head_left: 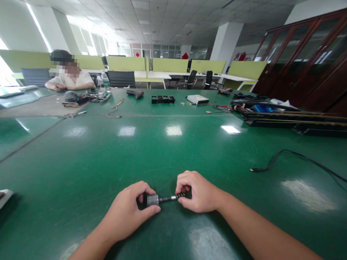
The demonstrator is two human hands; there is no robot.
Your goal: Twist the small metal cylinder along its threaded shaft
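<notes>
Low in the middle of the head view, a shafted metal part lies level between my two hands, just over or on the green table (pixel 148 152). Its left end is a grey metal cylinder (pixel 152 200), held between the thumb and fingers of my left hand (pixel 125 210). A thin dark shaft (pixel 165 199) runs rightward from it. My right hand (pixel 202 193) pinches the dark, spiral-looking end (pixel 180 195) of the same part. My right fingers partly cover this end, so I cannot tell whether it is a separate piece.
A black cable (pixel 278 156) lies at the right. Farther back are a power drill (pixel 135 94), a black tray (pixel 163 99), a silver box (pixel 197 99) and long black rails (pixel 269 121). Another person (pixel 72 73) sits at the far left. A white-edged panel (pixel 4 199) is near left.
</notes>
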